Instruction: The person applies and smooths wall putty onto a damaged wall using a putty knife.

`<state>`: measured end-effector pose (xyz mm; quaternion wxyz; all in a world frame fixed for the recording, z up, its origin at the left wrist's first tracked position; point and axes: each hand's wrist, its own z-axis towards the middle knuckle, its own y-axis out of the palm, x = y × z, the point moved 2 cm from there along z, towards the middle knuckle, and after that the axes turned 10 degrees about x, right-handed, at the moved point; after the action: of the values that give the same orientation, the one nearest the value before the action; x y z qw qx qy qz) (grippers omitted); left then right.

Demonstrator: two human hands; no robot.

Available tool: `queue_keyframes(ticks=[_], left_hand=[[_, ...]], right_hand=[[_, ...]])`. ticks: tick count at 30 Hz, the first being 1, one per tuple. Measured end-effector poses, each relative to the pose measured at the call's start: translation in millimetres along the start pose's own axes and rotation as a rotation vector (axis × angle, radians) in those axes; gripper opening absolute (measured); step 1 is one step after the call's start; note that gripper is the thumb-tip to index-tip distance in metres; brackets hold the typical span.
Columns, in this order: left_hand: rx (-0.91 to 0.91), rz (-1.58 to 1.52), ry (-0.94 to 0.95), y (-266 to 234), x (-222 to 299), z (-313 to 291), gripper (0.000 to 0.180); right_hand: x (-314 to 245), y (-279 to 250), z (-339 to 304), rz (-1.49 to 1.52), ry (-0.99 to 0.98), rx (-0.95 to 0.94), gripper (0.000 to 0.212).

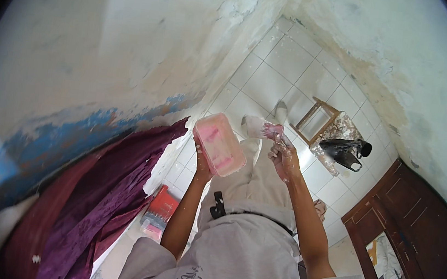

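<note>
The pink tub [219,143] sat raised at chest height in the left hand [201,156], gripped from below, while the right hand [283,156] clasped a paint-smeared roller [262,128] just beside it, above the tiled floor [274,79].

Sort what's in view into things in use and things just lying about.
In use: pink tub held by the left hand; paint-smeared tool gripped by the right hand.

Lying about: purple cloth, red box, wooden stool, black bag.
</note>
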<state>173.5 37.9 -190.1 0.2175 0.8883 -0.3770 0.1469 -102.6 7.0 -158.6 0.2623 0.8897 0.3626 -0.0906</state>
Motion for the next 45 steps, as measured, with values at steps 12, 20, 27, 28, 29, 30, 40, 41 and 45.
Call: queue_keyframes(ticks=[12, 20, 27, 28, 29, 30, 40, 41, 45], left_hand=[[0.287, 0.111, 0.023, -14, -36, 84, 0.088], [0.391, 0.172, 0.028, -59, -88, 102, 0.085], [0.254, 0.826, 0.216, -59, -109, 111, 0.090], [0.321, 0.498, 0.090, -58, -114, 111, 0.090], [0.300, 0.259, 0.021, -57, -117, 113, 0.090], [0.379, 0.167, -0.034, -59, -120, 114, 0.090], [0.388, -0.097, -0.191, -39, -107, 121, 0.093], [0.345, -0.083, -0.173, -35, -105, 123, 0.093], [0.353, 0.028, -0.135, -34, -106, 122, 0.092]], right_hand=[[30, -12, 270, -0.001, 0.029, -0.264, 0.041], [30, 57, 430, -0.104, -0.149, -0.361, 0.037], [60, 120, 486, 0.160, -0.170, -0.321, 0.028], [67, 120, 490, 0.168, -0.169, -0.335, 0.028], [75, 118, 495, 0.146, -0.152, -0.305, 0.028], [83, 114, 498, 0.115, -0.129, -0.255, 0.029], [82, 17, 463, -0.201, -0.175, 0.074, 0.027], [78, 11, 457, -0.170, -0.131, 0.084, 0.032], [68, 11, 442, -0.066, -0.117, -0.087, 0.047]])
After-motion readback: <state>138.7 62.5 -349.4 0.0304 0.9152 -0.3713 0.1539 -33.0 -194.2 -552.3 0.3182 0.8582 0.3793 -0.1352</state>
